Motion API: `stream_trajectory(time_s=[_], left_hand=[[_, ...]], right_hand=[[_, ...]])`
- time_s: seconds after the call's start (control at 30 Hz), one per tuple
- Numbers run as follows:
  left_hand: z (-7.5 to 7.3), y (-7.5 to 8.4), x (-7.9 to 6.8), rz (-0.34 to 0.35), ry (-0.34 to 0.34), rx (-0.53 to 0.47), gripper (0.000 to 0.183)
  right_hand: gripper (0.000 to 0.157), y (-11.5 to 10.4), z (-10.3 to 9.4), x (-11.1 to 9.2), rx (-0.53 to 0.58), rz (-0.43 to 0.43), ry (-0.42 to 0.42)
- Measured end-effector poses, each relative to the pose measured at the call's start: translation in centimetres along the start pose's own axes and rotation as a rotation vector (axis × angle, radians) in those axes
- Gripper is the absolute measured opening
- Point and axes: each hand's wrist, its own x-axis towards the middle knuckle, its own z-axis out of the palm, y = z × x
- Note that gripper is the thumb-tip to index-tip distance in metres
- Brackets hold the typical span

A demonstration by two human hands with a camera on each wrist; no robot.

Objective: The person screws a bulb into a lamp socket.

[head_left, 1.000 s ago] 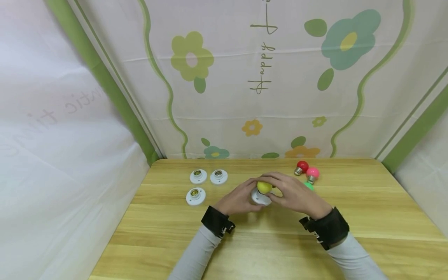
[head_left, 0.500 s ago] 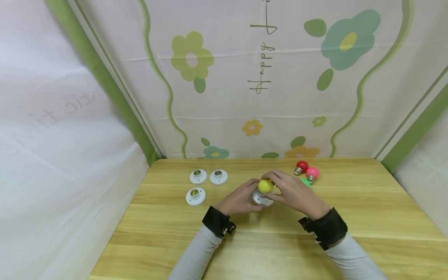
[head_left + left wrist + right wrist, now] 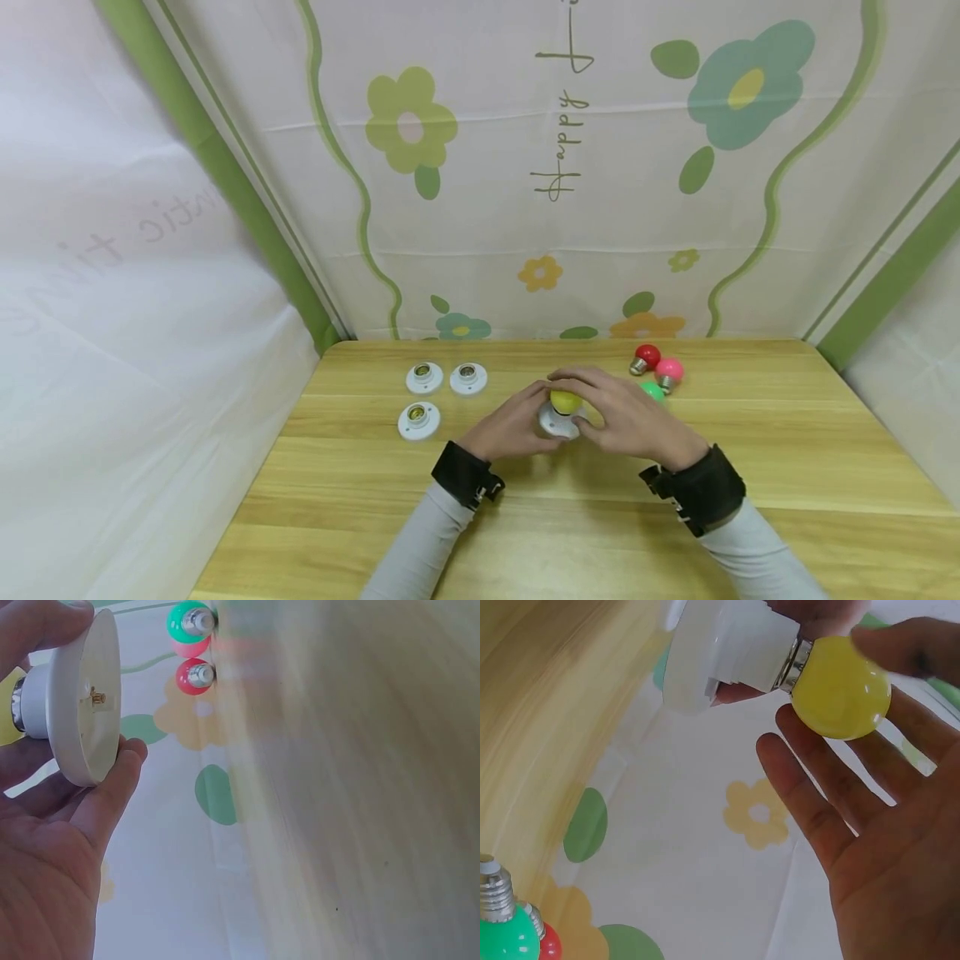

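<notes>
My left hand (image 3: 510, 427) grips a round white lamp holder (image 3: 556, 423) by its base, thumb on one side and fingers on the other. In the left wrist view the holder's hollow underside (image 3: 99, 727) shows, raised off the table. A yellow light bulb (image 3: 841, 688) sits in the holder's socket, with part of its metal screw base visible at the collar. My right hand (image 3: 641, 417) has its thumb and fingers around the yellow bulb; in the right wrist view the thumb overlaps the bulb while the fingers spread behind it.
Three more white lamp holders, sockets up, stand at left on the wooden table (image 3: 360, 492): two behind (image 3: 424, 378) (image 3: 468, 379), one in front (image 3: 418, 421). Red (image 3: 648, 357), pink (image 3: 670, 371) and green (image 3: 652, 391) bulbs lie beyond my right hand. Printed fabric (image 3: 480, 208) hangs behind.
My right fingers have shifted around the yellow bulb, loosening and closing over it again. My left hand keeps its hold on the lamp holder. The green bulb has shifted slightly left.
</notes>
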Motion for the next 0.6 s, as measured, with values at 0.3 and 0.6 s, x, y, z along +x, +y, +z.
stream_trajectory(time_s=[0.3, 0.6], left_hand=[[0.12, -0.11, 0.07, 0.001, 0.005, -0.011, 0.076], [0.11, 0.02, 0.08, 0.015, 0.008, -0.012, 0.07]], right_hand=[[0.046, 0.09, 0.08, -0.06, -0.002, 0.016, 0.019], [0.043, 0.3, 0.26, 0.1, 0.01, 0.036, 0.064]])
